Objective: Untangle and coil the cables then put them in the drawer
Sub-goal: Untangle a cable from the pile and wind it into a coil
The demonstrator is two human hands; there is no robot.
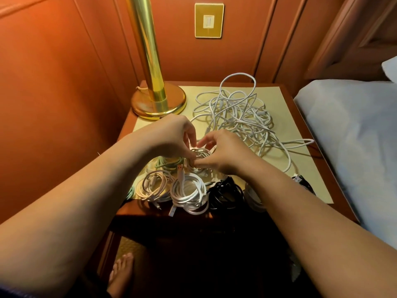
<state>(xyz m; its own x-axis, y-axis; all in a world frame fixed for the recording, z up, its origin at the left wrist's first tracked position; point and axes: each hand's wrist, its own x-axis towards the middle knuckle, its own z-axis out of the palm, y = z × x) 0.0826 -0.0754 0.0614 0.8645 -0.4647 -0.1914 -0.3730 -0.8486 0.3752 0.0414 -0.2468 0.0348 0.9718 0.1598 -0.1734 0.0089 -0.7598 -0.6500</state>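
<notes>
White cable is what both hands are working — a small coil is sitting between them, just above the tabletop, near its front middle. The left hand is curling its fingers down onto the coil's far-left edge, and the right hand is pinching the near-right side, thumb and fingers closed on the loops. So the coil is lying directly under and between the fingertips, neither hand clearly nearer.

The tangled white pile is lying behind and to the right of the hands, closer to the right hand; whether the coil's free end is running back into that pile I cannot tell.

Finished coils are lining the front edge — a cream one, a white one, a black one — just nearer the person than the hands. No drawer is showing, so setting this coil down beside them looks like the likely next move.
</notes>
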